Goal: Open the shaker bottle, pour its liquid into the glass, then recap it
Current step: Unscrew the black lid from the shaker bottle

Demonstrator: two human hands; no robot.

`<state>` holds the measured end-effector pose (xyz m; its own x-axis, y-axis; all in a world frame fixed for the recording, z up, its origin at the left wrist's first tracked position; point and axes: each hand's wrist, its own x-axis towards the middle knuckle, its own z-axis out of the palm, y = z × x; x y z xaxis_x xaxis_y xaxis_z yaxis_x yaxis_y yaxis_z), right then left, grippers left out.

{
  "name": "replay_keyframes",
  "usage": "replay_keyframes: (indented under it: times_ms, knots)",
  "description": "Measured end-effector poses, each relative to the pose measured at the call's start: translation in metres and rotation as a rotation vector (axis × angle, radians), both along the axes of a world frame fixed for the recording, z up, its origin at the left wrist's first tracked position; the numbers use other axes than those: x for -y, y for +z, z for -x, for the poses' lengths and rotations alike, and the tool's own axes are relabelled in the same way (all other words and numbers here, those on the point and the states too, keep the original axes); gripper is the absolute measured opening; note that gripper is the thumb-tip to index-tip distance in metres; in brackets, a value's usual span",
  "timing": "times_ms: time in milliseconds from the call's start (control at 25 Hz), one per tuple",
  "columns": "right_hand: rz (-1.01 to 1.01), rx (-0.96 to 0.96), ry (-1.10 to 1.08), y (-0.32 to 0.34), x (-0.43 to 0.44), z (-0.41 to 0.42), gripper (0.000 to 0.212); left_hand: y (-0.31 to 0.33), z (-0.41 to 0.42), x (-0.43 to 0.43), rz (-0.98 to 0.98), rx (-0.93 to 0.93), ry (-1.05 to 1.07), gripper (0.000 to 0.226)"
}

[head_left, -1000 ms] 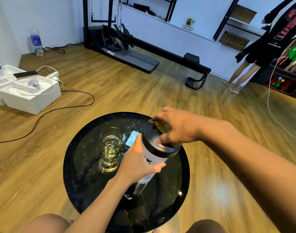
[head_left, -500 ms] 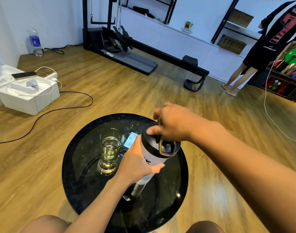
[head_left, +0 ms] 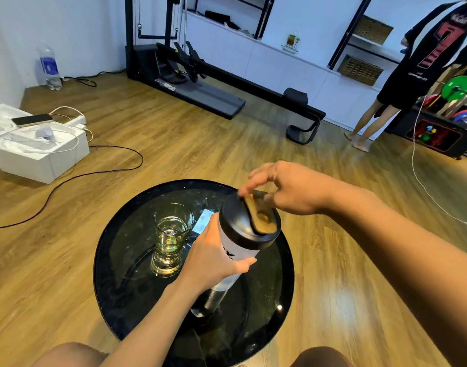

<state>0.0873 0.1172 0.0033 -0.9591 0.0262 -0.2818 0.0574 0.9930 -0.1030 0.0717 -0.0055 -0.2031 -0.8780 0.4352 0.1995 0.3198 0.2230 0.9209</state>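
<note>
The shaker bottle [head_left: 236,251] has a white body and a black lid [head_left: 237,226], and it stands tilted slightly on the round black table [head_left: 115,263]. My left hand [head_left: 211,263] is wrapped around its body. A tan flap with a loop [head_left: 262,219] lies across the top of the lid. My right hand [head_left: 288,189] hovers over the lid's far edge, its fingertips pinching the far end of that flap. Just left of the bottle stands the glass [head_left: 171,234], holding yellowish liquid in its lower part.
A small white card [head_left: 201,223] lies on the table behind the bottle. On the floor to the left are a white box [head_left: 41,157] with a phone [head_left: 32,120] and a black cable [head_left: 94,173]. An exercise machine [head_left: 200,88] and a standing person [head_left: 425,64] are far back.
My right hand has come off the top of the lid and moved to its far edge. The tan flap now shows across the lid. The bottle stays in my left hand.
</note>
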Motion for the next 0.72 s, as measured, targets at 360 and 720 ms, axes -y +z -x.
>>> replay_keyframes:
  times_ms: [360, 720]
  knots:
    - [-0.001, 0.011, -0.005, 0.001, 0.008, 0.0, 0.044, 0.002, 0.001, 0.0, 0.018, 0.0, 0.015, 0.088]
    - [0.042, -0.007, -0.036, -0.002, 0.008, 0.001, 0.042, 0.004, 0.0, 0.001, 0.011, -0.015, 0.004, 0.089]
